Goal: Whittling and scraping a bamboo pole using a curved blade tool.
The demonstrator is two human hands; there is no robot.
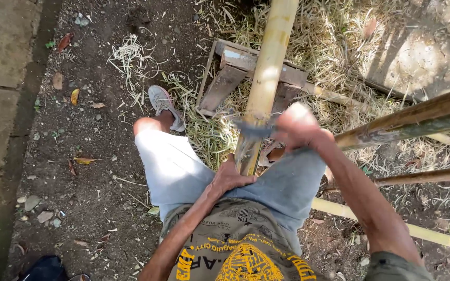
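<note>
Outdoor yard used as a rough bamboo-working spot: bare dirt ground [84,198], dry shavings [334,47], bamboo poles [417,117], a low wooden stand [230,73], concrete edging [1,104].

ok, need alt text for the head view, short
Seen from above, a seated person steadies a long bamboo pole with the left hand near its lower end, while the right hand grips a blade set across it. The pole rests on a wooden stand amid dry shavings; more bamboo poles lie at right.
</note>
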